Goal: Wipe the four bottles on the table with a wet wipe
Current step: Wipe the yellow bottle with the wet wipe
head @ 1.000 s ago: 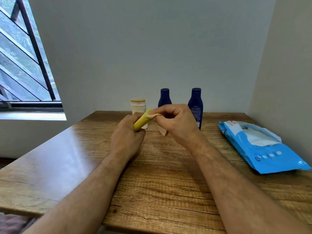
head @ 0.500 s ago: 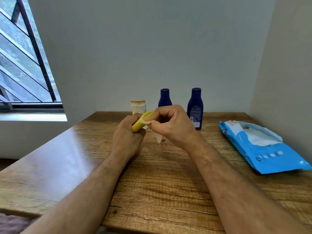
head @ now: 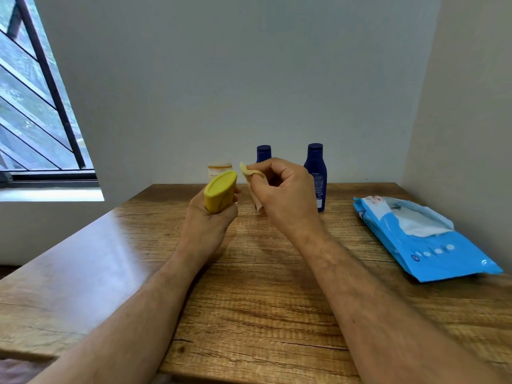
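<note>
From the head camera, the left hand (head: 209, 221) grips a yellow bottle (head: 220, 191) above the wooden table (head: 249, 300), its flat end tipped toward the camera. Just beside it at 3 o'clock, the right hand (head: 279, 194) pinches a wet wipe (head: 250, 178) between thumb and curled fingers, apart from the bottle. Behind stand a cream jar (head: 219, 169) and two dark blue bottles (head: 315, 176). A blue wipes pack (head: 432, 245) lies at 3 o'clock.
</note>
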`<state>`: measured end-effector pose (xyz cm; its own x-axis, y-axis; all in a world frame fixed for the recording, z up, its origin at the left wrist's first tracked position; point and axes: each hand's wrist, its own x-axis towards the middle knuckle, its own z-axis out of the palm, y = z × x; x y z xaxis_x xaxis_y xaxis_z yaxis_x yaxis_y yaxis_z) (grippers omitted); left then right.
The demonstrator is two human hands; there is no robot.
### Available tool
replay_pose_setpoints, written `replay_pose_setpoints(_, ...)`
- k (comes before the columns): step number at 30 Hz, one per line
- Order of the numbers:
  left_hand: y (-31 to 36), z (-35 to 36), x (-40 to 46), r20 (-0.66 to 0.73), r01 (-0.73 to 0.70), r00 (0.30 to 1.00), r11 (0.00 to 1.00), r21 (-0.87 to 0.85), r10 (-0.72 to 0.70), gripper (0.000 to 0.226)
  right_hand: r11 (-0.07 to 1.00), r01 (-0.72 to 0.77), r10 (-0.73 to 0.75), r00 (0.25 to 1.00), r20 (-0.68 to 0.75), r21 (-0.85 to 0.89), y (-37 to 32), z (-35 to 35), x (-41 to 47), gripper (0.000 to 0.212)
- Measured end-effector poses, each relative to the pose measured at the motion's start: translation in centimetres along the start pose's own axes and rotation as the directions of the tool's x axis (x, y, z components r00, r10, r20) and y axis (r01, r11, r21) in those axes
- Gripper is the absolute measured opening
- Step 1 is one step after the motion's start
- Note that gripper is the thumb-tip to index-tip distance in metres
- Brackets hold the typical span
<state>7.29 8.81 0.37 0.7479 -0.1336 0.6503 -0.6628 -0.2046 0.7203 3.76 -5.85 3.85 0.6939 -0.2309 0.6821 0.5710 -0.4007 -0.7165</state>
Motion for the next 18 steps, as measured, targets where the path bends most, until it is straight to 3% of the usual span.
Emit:
replay_pose_setpoints(4,-0.12,0.07,-0.06,0.070,0.007,0.998,1.000,0.006,-0.008,0.019,0.999,0.039,-0.042,0.996,0.085,0.031,-0.05,0.01,-0.05,0.017)
replay_pose_setpoints(8,-0.11,0.08,0.03,0.081,0.071,0.995,0.976,-0.207,-0.055,0.003,0.996,-0.006,0.028,0.967,0.253,-0.089,0.59,0.02,0.06,0.012)
replay_pose_setpoints(11,-0.21,0.05,0.08,0.092,0.196,0.981,0.900,-0.389,-0.173,0.018,0.993,0.027,-0.002,0.976,0.216,-0.114,0.58,0.11,-0.16,0.015)
replay_pose_setpoints(14,0.17,0.28,0.01,0.167,0.335,0.940,0.710,-0.620,-0.297,0.043,0.995,0.061,-0.051,0.991,0.124,-0.077,0.23,-0.03,0.02,0.018)
replay_pose_setpoints(18,-0.04,-0.01,0.31,0.135,0.389,0.896,0.604,-0.696,-0.422,0.055,0.993,0.035,-0.010,0.976,0.218,-0.111,0.47,0.07,-0.07,0.021)
